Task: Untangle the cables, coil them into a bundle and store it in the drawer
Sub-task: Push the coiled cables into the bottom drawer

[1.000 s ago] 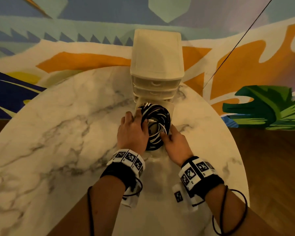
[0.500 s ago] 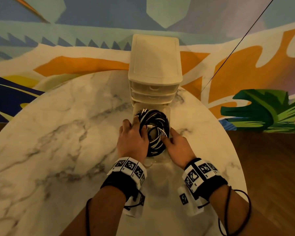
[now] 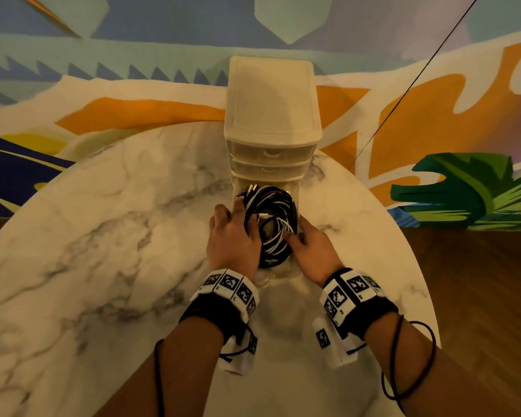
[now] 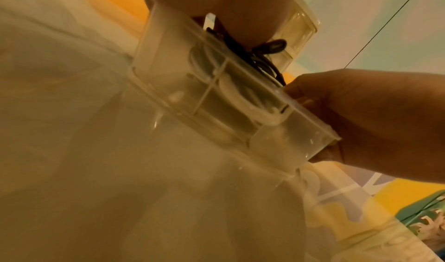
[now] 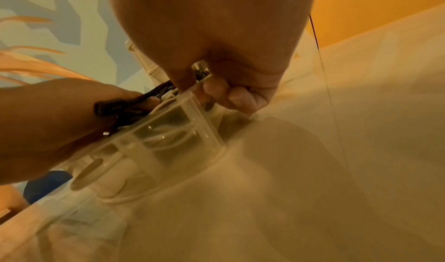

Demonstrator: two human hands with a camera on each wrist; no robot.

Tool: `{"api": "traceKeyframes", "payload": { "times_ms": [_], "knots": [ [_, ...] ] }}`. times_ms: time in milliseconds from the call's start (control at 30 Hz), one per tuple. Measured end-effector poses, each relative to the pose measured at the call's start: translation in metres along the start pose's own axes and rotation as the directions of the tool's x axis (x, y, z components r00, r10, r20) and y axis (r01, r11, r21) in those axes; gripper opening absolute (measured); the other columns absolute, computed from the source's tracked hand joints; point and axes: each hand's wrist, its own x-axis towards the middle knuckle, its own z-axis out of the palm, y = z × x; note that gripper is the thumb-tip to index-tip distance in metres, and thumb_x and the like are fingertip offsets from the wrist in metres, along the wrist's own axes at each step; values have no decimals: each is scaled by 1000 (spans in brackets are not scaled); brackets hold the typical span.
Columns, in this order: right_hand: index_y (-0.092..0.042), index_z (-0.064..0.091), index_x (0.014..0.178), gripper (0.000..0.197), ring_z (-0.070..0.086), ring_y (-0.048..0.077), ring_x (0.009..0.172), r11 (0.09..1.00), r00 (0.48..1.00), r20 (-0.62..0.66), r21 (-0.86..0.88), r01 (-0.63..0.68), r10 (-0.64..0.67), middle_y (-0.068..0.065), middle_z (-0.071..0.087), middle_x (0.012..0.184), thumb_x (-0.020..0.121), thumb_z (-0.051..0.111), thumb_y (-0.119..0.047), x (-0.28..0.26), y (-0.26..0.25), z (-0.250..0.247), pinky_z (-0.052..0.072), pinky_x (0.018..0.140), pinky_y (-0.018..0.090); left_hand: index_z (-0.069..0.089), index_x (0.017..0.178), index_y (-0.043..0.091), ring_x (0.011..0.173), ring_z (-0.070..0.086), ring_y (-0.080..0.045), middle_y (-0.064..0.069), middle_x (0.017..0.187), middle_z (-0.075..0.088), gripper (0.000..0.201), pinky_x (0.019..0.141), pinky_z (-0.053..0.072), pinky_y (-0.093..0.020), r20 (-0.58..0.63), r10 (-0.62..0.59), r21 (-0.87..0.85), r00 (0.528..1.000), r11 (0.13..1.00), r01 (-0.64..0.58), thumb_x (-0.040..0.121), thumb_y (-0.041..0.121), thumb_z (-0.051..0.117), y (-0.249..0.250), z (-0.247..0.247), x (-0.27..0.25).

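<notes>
Warm, dim indoor light gives all three views a yellow-orange cast, and the head view is fairly sharp at its middle but bends the table [image 3: 103, 236] edge and the wall [image 3: 133, 40] into curves toward the borders. Soft shadows of the forearms fall on the marble nearest the camera, with no hard glare. Both wrist views are murkier, smeared and out of focus, with small bright glints on the clear plastic drawer [image 4: 284, 138].

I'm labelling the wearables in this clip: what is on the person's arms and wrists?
Both forearms are bare, no sleeves. Each wrist has a black band topped by a ring of white square tags printed with black-and-white codes. A small white tagged unit hangs under each wrist, and thin dark cords loop along the forearms.
</notes>
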Motion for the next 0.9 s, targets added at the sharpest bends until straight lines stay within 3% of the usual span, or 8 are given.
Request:
{"api": "traceKeyframes", "payload": {
  "times_ms": [133, 300, 400, 500, 567, 633, 700, 900],
  "knots": [
    [-18, 49, 128, 34, 66, 28, 85, 1000, 1000, 9, 10, -18, 18, 13, 70, 96, 95, 47, -26, 13, -1, -5, 51, 81, 44, 40, 140, 16, 112, 43, -31, -15, 125, 44, 50, 85, 46, -42, 15, 23, 126, 1000, 992, -24, 93, 35, 48, 5, 1, 12],
    [-18, 51, 127, 33, 65, 27, 92, 999, 999, 19, 15, -41, 41, 12, 70, 105, 95, 46, -23, 14, -2, -9, 51, 84, 41, 21, 148, 12, 139, 28, -28, -8, 153, 28, 58, 109, 32, -43, 103, 312, 240, 945, 914, -328, 93, 28, 28, 7, 3, 12],
    [-20, 47, 131, 36, 65, 29, 95, 998, 998, 24, -24, -57, 57, 13, 70, 105, 95, 47, -27, 15, -1, -9, 50, 83, 38, 14, 150, 11, 144, 17, -22, -6, 156, 20, 62, 117, 17, -36, 182, 356, 251, 917, 884, -394, 91, 24, 29, 2, 4, 16],
    [-18, 26, 146, 65, 57, 28, 108, 980, 990, -142, -194, -41, 14, 13, 59, 121, 90, 53, -34, 5, -8, -10, 47, 89, 38, 17, 149, 11, 144, 19, -22, -7, 156, 23, 61, 116, 16, -35, 176, 357, 262, 917, 881, -393, 92, 29, 29, 0, 3, 16],
    [-20, 16, 149, 81, 37, 24, 130, 940, 967, -205, -334, 76, -151, 10, 38, 143, 82, 58, -38, -12, -21, -10, 36, 106, 38, 17, 149, 11, 144, 18, -23, -7, 156, 22, 64, 117, 16, -36, 196, 363, 253, 911, 879, -405, 92, 37, 24, -1, 3, 16],
    [-23, 6, 151, 94, 6, 21, 146, 838, 961, -27, -497, 227, -276, 6, 8, 159, 76, 54, -52, -25, -30, -7, 13, 118, 37, 19, 149, 10, 143, 20, -25, -8, 155, 23, 65, 116, 19, -38, 201, 382, 237, 902, 875, -423, 93, 42, 21, -3, 4, 17],
    [-23, -3, 151, 107, -15, 19, 146, 753, 951, 149, -583, 306, -272, 4, -12, 159, 71, 52, -68, -23, -30, -5, 0, 119, 41, 22, 148, 11, 142, 23, -25, -8, 154, 26, 63, 116, 20, -38, 175, 386, 219, 906, 882, -418, 93, 42, 27, -5, 5, 18],
    [-22, -8, 150, 131, -20, 21, 144, 706, 947, 286, -641, 303, -146, 2, -18, 158, 55, 60, -82, 3, -30, -7, 2, 119, 49, 14, 149, 19, 143, 15, -20, -4, 156, 18, 64, 113, 16, -38, 147, 251, 251, 957, 926, -281, 93, 38, 37, -2, 10, 14]
  ]
}}
